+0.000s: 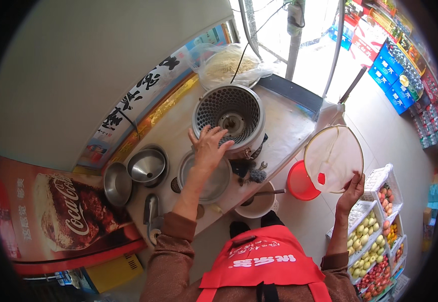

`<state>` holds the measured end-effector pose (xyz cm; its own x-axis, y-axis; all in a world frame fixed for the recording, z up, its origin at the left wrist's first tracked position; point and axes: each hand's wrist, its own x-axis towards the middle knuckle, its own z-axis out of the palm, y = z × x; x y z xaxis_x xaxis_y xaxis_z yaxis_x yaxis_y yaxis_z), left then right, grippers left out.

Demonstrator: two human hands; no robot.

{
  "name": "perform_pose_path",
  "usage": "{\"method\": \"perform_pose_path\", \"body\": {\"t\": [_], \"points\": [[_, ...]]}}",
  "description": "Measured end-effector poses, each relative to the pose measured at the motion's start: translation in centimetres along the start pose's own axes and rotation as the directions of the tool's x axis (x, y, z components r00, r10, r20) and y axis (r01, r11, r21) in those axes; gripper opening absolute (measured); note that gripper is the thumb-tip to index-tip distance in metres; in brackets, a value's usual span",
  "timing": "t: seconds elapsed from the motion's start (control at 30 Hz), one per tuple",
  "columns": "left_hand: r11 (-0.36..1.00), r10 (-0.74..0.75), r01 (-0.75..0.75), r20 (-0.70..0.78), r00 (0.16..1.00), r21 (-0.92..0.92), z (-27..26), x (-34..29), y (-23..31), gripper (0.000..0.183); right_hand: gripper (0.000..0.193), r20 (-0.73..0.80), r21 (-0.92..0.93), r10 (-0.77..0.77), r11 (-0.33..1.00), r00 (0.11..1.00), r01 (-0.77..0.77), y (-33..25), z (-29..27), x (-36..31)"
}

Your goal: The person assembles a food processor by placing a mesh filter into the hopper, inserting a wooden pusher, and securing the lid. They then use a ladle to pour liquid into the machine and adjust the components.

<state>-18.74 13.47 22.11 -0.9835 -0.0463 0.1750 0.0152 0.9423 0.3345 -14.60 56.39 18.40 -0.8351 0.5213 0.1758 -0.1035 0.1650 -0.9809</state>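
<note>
My left hand (pixel 208 147) lies with spread fingers at the near rim of a round metal machine (pixel 255 132). Inside the machine is a perforated drum (pixel 214 108) with a hub at its bottom. Out to the right, my right hand (pixel 351 192) grips the edge of a round-rimmed mesh strainer (pixel 340 153), pale and see-through, held up off the table. A small red patch shows low on the mesh. Below my left wrist sits a shallow metal pan (pixel 218 185), partly hidden by my forearm.
Metal bowls (pixel 117 187) and a funnel (pixel 146 165) stand at the table's left. A wrench (pixel 263 165) lies by the machine; a clear bag (pixel 229 64) of pale food is behind it. A white bucket (pixel 260 205), a red bucket (pixel 295 183) and fruit crates (pixel 357 209) stand lower.
</note>
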Motion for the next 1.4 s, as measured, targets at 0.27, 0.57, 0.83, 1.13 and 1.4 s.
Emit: {"method": "perform_pose_path", "body": {"t": [0.27,0.57,0.83,1.13,1.4], "points": [[0.998,-0.044,0.045,-0.03,0.999,0.045,0.7,-2.6,-1.0,0.031,0.023,0.141,0.068,0.017,0.997,0.99,-0.027,1.8,3.6,3.0],[0.998,-0.055,0.05,-0.149,0.987,-0.04,3.5,-2.6,1.7,0.028,0.019,0.171,0.143,0.034,0.988,0.985,-0.059,-1.2,6.6,0.4],[0.977,0.213,-0.213,-0.17,0.962,0.02,-0.1,-2.6,-5.1,0.022,0.019,0.143,0.199,-0.002,0.98,0.99,-0.027,-3.1,7.0,-0.9],[0.733,0.173,-0.121,0.011,0.985,-0.669,-1.6,0.3,-4.7,0.057,0.022,0.467,0.282,0.195,0.892,0.862,-0.354,-5.5,15.6,0.4],[0.168,-0.328,0.063,0.004,0.945,-0.984,0.1,1.3,0.2,0.054,0.093,0.594,0.04,-0.334,0.921,0.732,0.387,-10.1,24.2,-1.3]]}}
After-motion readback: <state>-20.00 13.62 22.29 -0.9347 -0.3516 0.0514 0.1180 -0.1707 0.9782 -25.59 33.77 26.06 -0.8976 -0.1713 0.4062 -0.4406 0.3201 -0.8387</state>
